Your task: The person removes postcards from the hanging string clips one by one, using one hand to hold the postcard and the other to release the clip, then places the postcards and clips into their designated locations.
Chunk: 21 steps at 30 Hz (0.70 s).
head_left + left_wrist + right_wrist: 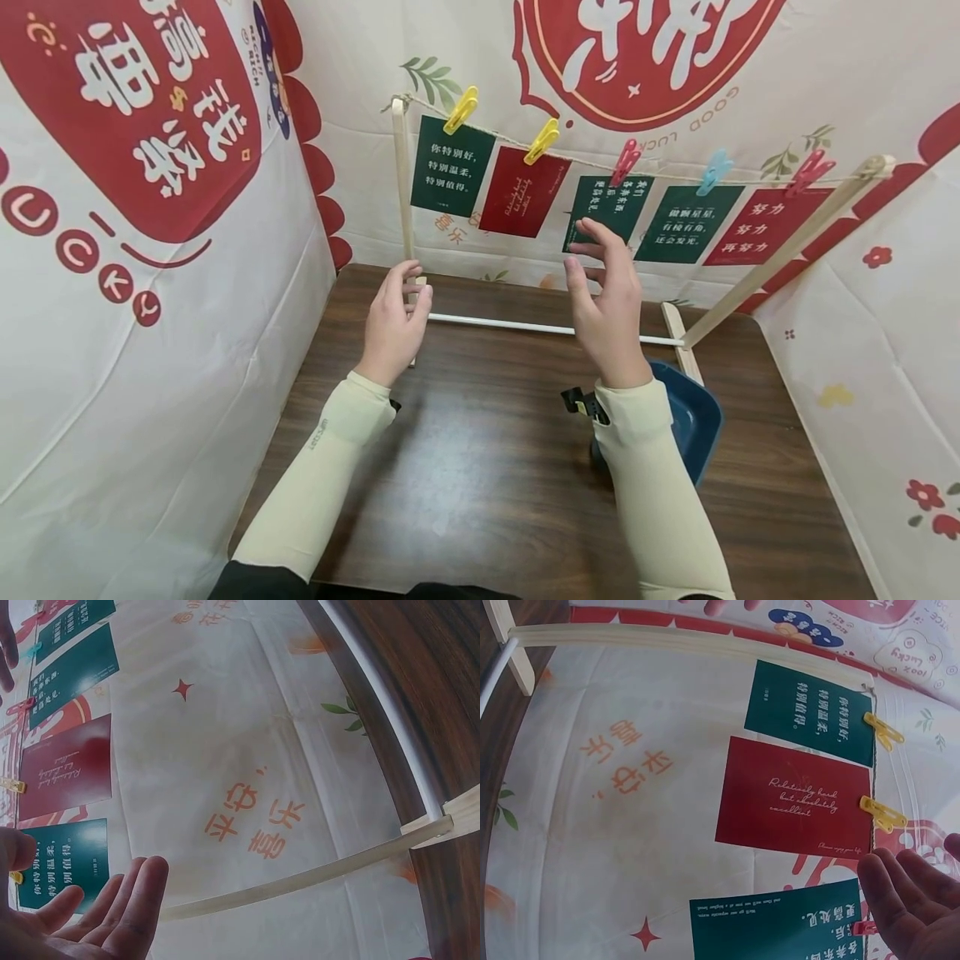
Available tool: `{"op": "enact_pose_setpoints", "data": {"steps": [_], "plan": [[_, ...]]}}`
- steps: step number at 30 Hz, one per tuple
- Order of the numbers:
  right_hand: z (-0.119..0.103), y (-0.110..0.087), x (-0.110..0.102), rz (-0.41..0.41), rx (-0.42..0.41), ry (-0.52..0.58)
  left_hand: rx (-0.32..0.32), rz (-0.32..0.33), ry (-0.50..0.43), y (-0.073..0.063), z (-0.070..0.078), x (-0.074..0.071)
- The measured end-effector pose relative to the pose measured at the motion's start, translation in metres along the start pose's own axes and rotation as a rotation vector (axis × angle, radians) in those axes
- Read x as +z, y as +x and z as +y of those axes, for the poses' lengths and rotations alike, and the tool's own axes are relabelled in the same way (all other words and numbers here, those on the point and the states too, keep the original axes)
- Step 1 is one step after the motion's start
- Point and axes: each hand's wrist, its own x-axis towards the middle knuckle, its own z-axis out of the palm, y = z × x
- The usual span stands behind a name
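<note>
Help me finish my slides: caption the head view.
Left hand and right hand, empty, before five cards clipped to a string on a wooden frame.

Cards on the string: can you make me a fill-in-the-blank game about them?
The number of hanging cards is ____.
The card held by the blue clothespin is coloured ____.
In the head view, the two leftmost clothespins are coloured ____.
The hand nearest the blue container is the ____.

Missing words: five; green; yellow; right.
</note>
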Motion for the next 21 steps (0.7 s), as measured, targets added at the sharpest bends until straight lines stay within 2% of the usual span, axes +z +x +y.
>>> {"op": "enact_pose_setpoints", "data": {"steps": [21], "plan": [[-0.005,0.017,0.009,-0.027,-0.005,0.003,-0.047,-0.049,-0.088,0.012,0.006,0.005]]}}
